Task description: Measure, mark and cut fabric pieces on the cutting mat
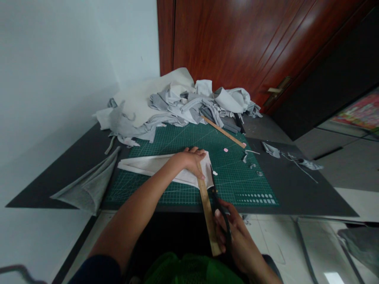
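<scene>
A folded piece of white fabric (pixel 156 163) lies on the green cutting mat (pixel 174 140), its wide end toward the right. My left hand (pixel 192 161) rests flat near that wide end, fingers stretched out, pressing the fabric down. Its thumb lies on the upper end of a wooden ruler (pixel 209 221), which runs across the fabric and sticks out past the table's front edge. In my right hand (pixel 237 230) are black scissors (pixel 214 183), fingers wrapped round the handles. The blades point away from me along the fabric's right edge; whether they touch it I cannot tell.
A heap of grey and white fabric scraps (pixel 189 104) covers the table's back. A second wooden strip (pixel 223 132) lies slanted on the mat. Grey folded fabric (pixel 91 183) sits at left, overhanging the front edge. Small offcuts (pixel 252 166) and a scrap with strings (pixel 271 150) lie right.
</scene>
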Available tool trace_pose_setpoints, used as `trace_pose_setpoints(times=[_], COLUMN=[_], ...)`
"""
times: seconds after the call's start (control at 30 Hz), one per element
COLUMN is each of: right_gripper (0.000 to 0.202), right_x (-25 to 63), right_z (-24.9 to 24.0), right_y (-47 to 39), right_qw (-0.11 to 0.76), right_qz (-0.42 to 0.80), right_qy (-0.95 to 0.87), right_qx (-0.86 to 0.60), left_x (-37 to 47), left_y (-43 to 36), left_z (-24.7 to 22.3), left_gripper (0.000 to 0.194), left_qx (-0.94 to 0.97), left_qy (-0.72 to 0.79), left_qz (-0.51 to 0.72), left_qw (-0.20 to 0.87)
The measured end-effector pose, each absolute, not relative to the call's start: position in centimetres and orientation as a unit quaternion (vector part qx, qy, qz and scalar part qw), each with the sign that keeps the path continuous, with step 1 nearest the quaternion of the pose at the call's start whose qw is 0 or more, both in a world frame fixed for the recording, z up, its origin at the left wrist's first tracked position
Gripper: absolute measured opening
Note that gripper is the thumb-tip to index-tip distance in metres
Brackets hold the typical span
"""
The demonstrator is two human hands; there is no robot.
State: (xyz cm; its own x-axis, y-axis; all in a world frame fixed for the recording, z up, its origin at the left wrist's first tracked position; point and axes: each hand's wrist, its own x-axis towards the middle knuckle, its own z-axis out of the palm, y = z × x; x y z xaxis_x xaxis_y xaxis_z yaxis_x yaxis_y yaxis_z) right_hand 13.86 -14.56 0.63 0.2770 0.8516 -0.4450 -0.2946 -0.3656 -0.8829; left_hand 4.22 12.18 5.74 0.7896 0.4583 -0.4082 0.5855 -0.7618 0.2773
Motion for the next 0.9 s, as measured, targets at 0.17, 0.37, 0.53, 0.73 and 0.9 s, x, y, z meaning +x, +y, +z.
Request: trace_pose_setpoints(times=[0.17, 0.37, 0.53, 0.73, 0.9], right_gripper=[0.067, 0.07, 0.071, 0.074, 0.074], right_x=[13.9, 13.9, 13.9, 14.0, 14.2], right_z=[0.6, 0.5, 0.8, 0.9, 0.6], right_y=[-14.6, -14.7, -14.6, -14.5, -14.7], right_qw=[0.511, 0.505, 0.506, 0.506, 0.499], right_qz=[0.553, 0.549, 0.549, 0.552, 0.552], right_qy=[-0.242, -0.238, -0.24, -0.238, -0.251], right_qx=[-0.612, -0.622, -0.62, -0.619, -0.619], left_x=[4.3, 4.1, 4.2, 4.2, 4.0], left_y=[12.4, 12.5, 12.8, 13.0, 13.0], left_z=[5.4, 5.1, 4.7, 4.4, 4.4], left_gripper=[0.124, 0.12, 0.12, 0.123, 0.12], left_qx=[0.927, 0.928, 0.93, 0.93, 0.933], left_qy=[0.28, 0.274, 0.271, 0.27, 0.266], left_qz=[-0.148, -0.141, -0.143, -0.13, -0.13], left_qw=[0.201, 0.21, 0.205, 0.211, 0.204])
